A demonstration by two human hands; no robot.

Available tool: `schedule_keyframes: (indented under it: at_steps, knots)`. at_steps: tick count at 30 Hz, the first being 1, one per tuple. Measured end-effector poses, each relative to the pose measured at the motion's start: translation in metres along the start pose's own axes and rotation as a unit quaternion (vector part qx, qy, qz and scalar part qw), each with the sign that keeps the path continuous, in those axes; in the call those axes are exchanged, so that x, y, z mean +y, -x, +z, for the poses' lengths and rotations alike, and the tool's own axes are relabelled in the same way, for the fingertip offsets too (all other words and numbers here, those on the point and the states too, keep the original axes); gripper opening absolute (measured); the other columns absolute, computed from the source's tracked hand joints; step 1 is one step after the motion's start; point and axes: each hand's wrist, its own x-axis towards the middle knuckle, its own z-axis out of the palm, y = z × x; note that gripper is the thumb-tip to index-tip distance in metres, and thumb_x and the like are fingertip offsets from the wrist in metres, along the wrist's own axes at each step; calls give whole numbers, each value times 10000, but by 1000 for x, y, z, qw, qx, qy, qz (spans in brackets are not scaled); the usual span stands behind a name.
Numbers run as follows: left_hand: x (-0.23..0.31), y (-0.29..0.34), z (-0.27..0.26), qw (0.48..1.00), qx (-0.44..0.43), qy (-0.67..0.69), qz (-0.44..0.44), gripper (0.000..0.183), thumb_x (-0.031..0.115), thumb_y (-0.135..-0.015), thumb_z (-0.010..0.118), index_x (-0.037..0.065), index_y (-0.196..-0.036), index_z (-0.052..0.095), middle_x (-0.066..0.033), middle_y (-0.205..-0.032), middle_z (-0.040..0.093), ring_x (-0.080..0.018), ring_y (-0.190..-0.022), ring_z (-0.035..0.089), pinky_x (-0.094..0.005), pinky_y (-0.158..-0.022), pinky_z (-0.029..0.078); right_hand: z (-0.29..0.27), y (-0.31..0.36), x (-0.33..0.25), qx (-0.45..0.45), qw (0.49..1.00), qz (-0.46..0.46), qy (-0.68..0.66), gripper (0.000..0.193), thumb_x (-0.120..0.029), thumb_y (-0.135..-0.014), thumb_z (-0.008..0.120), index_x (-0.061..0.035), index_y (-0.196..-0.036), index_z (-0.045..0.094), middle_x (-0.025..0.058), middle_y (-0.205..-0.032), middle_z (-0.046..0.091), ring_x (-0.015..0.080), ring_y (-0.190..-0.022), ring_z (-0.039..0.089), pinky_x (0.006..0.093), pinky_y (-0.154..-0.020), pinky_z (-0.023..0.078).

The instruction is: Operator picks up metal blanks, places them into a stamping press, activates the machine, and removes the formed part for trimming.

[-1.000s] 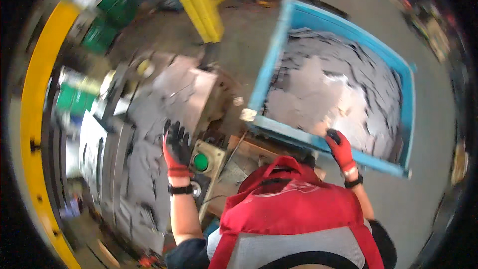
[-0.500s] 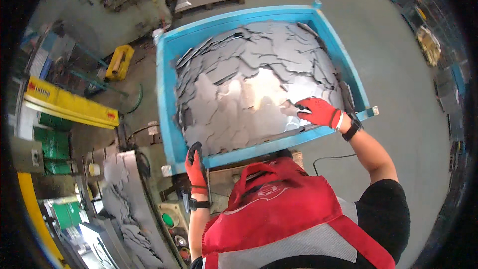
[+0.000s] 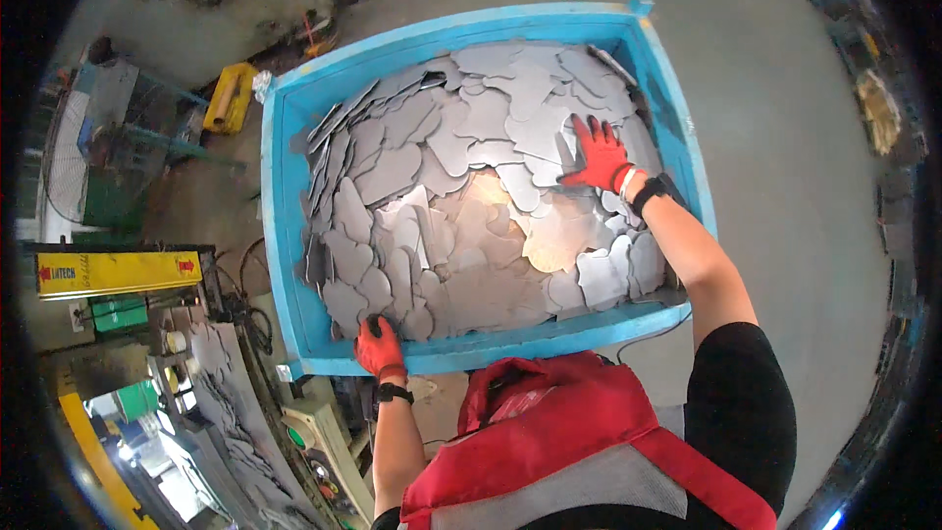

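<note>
Head view, right glove: we have the right hand (image 3: 601, 162) spread flat, fingers apart, over the grey sheet-metal pieces (image 3: 461, 128), apparently to press or steady them.
Left glove: our left hand (image 3: 381, 346) is at the blue bin's (image 3: 549, 339) near rim, fingers curled, probably for support; we cannot tell whether it grips.
Pieces: heaped overlapping inside the bin, its walls holding them in.
Half a second on: our right hand lies farther in, fingers wider.
</note>
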Motion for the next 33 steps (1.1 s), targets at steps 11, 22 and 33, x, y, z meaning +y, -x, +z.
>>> schedule_keyframes:
  at_steps: [11, 22, 33]
  knots:
    - [13, 4, -9, 999, -28, -26, -20, 267, 333, -771, 527, 84, -832, 603, -132, -818, 624, -320, -796, 566, -405, -774, 407, -20, -46, -26, -88, 945, -228, 219, 1115, -494, -460, 751, -74, -1343, 215, 310, -1264, 314, 423, -1094, 417, 456, -913, 357]
    - [10, 1, -5, 1000, -3, -19, -6, 273, 332, -785, 501, 87, -838, 609, -110, -828, 626, -289, -800, 574, -389, -839, 381, 21, -23, -45, -10, 966, -158, 204, 663, -307, -710, 615, -5, -1219, 317, 244, -1028, 507, 321, -772, 590, 396, -604, 493]
    - [12, -1, -13, 998, -51, -32, -18, 296, 348, -785, 484, 85, -839, 610, -128, -829, 620, -306, -789, 575, -408, -816, 388, -46, 98, -137, -117, 963, -174, -169, 378, -192, -680, 536, -36, -1025, 528, 195, -733, 574, 367, -693, 561, 422, -611, 445]
